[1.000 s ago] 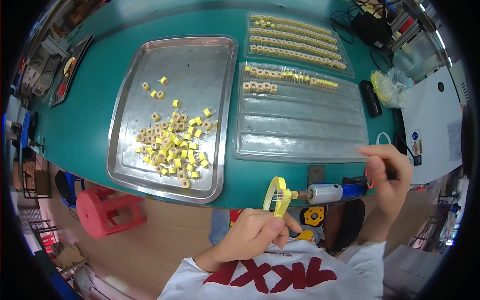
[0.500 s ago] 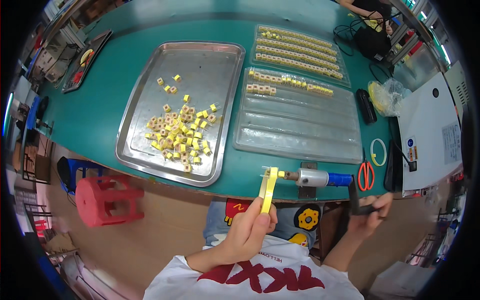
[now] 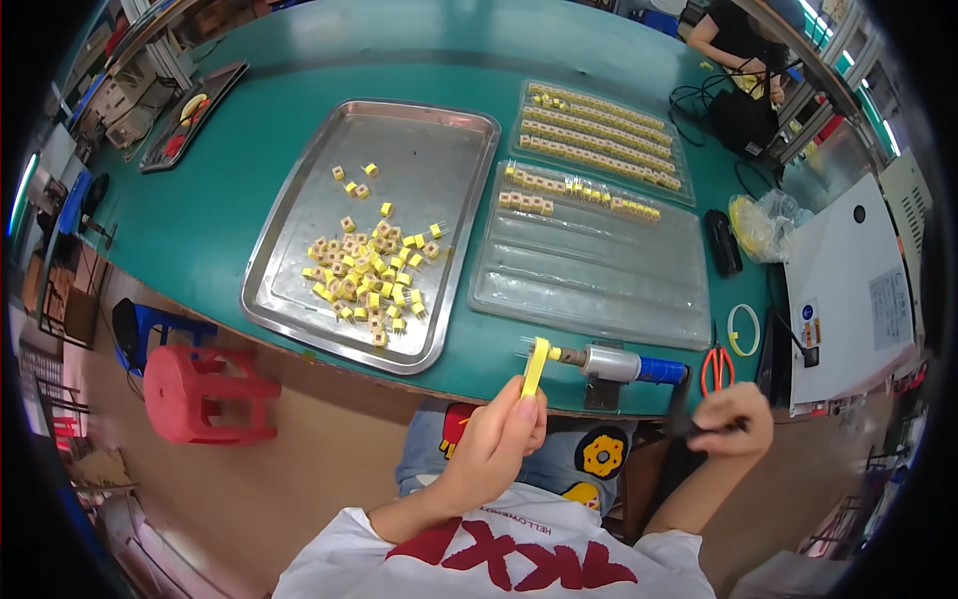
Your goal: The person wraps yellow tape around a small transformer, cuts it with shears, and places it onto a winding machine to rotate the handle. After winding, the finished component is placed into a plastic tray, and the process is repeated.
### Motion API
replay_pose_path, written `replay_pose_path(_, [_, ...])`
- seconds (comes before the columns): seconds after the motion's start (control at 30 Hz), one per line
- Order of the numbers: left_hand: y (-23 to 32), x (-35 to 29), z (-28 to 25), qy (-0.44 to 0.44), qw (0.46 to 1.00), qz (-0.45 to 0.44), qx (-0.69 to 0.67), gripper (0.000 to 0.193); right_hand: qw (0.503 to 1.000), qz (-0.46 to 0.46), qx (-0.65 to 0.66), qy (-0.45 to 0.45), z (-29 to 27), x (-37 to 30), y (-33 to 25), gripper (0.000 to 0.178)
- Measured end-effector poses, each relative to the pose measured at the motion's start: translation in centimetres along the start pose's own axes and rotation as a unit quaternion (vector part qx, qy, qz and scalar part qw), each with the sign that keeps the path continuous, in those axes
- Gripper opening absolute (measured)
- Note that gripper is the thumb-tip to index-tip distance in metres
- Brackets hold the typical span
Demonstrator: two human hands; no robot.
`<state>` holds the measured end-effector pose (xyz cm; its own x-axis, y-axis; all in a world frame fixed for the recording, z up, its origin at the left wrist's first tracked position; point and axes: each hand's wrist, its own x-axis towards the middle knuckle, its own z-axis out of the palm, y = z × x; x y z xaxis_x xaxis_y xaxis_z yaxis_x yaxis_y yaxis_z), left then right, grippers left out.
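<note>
A hand-cranked winder (image 3: 613, 364) with a silver body and blue sleeve sits at the table's front edge. On the left end of its spindle is a small part with thin metal pins, and yellow tape (image 3: 535, 369) loops around it. My left hand (image 3: 496, 439) is closed, pinching the lower end of that tape between thumb and fingers. On the other side my right hand (image 3: 738, 419) is wrapped around the black crank handle (image 3: 685, 424), which is smeared by motion.
A metal tray (image 3: 284, 200) holds a pile of small yellow coil parts (image 3: 364, 275). Right of it lie two clear plastic trays, the nearer (image 3: 589, 270) partly filled, the farther (image 3: 604, 135) with several rows. Red-handled scissors (image 3: 716, 371) and a white box (image 3: 848, 299) stand right.
My right hand has turned the crank handle round to a different position. My left hand still holds the tape, a little lower-left. The whole view has shifted slightly.
</note>
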<state>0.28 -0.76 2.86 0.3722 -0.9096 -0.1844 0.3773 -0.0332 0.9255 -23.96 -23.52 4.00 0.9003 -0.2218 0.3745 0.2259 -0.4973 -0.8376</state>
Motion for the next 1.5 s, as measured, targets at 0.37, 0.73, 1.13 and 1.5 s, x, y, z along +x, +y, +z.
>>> replay_pose_path(0.37, [-0.7, 0.4, -0.2, -0.014, 1.0, 0.015, -0.024, 0.027, 0.93, 0.278, -0.067, 0.229, 2.5, 4.3, 1.2, 0.019])
replay_pose_path(0.73, [-0.1, 0.9, -0.4, -0.01, 0.999, 0.033, 0.009, 0.025, 0.924, 0.143, 0.019, 0.355, 0.4, 5.2, -0.8, 0.014])
replay_pose_path(1.13, [-0.2, 1.8, -0.5, -0.017, 0.999, 0.027, 0.012, 0.026, 0.982, -0.006, 0.011, 0.187, 1.3, 0.3, -3.0, 0.033])
replay_pose_path(1.5, [-0.7, 1.4, -1.2, -0.048, 0.999, 0.012, -0.015, 0.027, 0.94, 0.259, -0.087, 0.204, 2.8, 1.9, 1.5, 0.022])
